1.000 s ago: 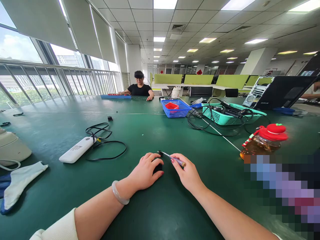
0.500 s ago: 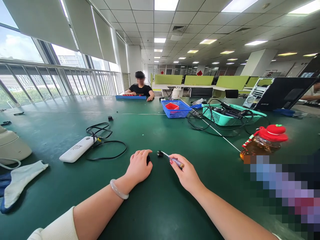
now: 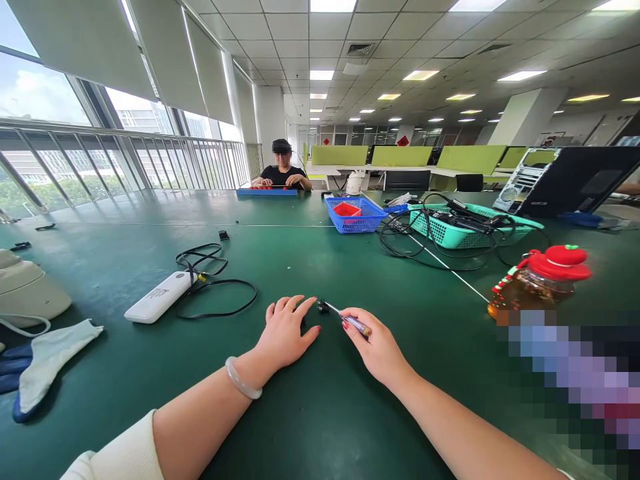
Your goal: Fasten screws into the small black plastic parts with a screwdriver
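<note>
Screwdriver (image 3: 350, 321) is pinched in the right hand (image 3: 377, 347) at the middle of the frame, its tip touching a small black part (image 3: 323, 307), while the left hand (image 3: 286, 331) is laid flat with fingers spread on the green table (image 3: 310, 427).

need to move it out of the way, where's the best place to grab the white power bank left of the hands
Pinch the white power bank across its two long flat sides near the middle, probably from above. It lies flat, and the black cable loops off its far end, so keep clear of that end.
</note>
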Action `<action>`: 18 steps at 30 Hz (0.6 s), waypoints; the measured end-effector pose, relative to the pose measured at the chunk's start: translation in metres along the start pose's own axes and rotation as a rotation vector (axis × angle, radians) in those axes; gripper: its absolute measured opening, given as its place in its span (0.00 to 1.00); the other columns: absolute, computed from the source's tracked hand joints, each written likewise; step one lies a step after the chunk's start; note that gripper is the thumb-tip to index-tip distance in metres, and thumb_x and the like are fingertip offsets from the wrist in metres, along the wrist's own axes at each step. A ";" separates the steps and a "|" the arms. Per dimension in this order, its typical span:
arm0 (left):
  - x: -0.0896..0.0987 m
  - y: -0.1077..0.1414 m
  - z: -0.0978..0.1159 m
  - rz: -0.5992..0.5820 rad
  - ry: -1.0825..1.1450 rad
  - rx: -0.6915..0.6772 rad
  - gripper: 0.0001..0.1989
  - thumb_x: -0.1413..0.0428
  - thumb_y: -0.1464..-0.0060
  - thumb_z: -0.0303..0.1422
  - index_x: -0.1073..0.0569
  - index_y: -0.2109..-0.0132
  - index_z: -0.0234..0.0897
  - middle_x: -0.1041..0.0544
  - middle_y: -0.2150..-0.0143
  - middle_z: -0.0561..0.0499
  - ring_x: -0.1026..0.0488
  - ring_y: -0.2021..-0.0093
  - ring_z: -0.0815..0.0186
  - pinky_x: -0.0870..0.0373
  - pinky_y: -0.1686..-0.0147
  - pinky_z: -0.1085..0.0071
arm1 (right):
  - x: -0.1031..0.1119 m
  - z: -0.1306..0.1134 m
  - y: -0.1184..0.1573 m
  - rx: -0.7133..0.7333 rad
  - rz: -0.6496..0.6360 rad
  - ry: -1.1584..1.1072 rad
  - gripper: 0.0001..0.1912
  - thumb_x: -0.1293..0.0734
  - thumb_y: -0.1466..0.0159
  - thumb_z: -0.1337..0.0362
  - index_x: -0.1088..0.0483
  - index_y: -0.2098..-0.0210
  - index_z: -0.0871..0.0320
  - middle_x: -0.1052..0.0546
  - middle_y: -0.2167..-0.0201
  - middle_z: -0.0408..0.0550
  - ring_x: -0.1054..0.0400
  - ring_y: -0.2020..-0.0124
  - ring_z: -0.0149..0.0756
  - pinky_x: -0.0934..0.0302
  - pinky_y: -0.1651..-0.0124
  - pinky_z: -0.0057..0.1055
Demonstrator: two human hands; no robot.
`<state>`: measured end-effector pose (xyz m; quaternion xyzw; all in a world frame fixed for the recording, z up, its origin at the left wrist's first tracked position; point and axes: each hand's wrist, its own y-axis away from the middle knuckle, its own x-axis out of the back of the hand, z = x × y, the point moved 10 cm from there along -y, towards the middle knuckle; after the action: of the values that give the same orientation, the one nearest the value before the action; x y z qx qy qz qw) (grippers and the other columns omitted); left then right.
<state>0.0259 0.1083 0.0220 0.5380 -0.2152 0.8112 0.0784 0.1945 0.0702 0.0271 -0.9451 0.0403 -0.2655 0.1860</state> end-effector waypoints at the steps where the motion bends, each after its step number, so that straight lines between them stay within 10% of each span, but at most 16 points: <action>1: 0.000 0.000 0.000 0.002 0.000 0.002 0.29 0.45 0.43 0.43 0.37 0.36 0.50 0.33 0.37 0.45 0.41 0.36 0.48 0.48 0.38 0.41 | -0.001 0.000 0.000 0.001 -0.005 -0.003 0.15 0.39 0.34 0.52 0.27 0.56 0.52 0.22 0.58 0.48 0.27 0.59 0.39 0.32 0.55 0.35; 18: -0.004 0.000 0.003 -0.059 0.017 -0.038 0.16 0.45 0.41 0.40 0.27 0.47 0.49 0.28 0.41 0.47 0.38 0.38 0.51 0.46 0.38 0.41 | 0.015 -0.023 0.006 0.081 0.046 -0.128 0.15 0.40 0.32 0.53 0.27 0.63 0.55 0.23 0.68 0.46 0.29 0.68 0.35 0.36 0.65 0.29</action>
<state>0.0305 0.1075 0.0197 0.5355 -0.2137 0.8090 0.1143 0.1957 0.0541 0.0505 -0.9506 0.0393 -0.2017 0.2325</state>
